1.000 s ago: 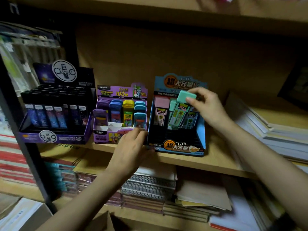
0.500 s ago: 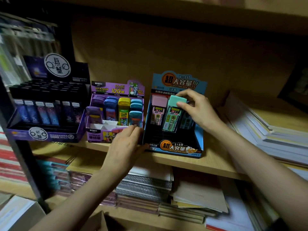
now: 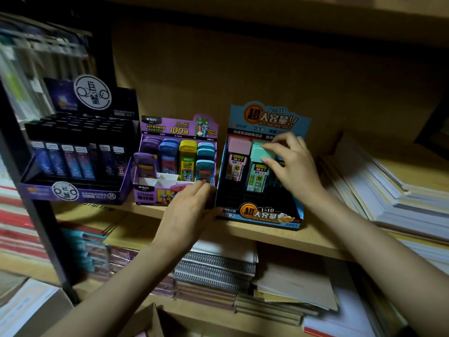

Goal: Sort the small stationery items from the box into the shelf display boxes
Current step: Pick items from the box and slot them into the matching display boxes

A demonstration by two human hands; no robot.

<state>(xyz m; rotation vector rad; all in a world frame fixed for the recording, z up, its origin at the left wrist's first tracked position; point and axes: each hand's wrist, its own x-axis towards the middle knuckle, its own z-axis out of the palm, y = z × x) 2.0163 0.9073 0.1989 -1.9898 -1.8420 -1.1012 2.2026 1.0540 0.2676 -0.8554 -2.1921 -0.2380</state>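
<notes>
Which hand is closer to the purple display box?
Left. The left hand is at the front right corner of the purple display box; the right hand is farther right, pinching a mint-green case in the blue box.

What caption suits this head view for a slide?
Right hand pinches a mint-capped lead case standing in the blue display box; left hand holds the box's left front corner.
</notes>
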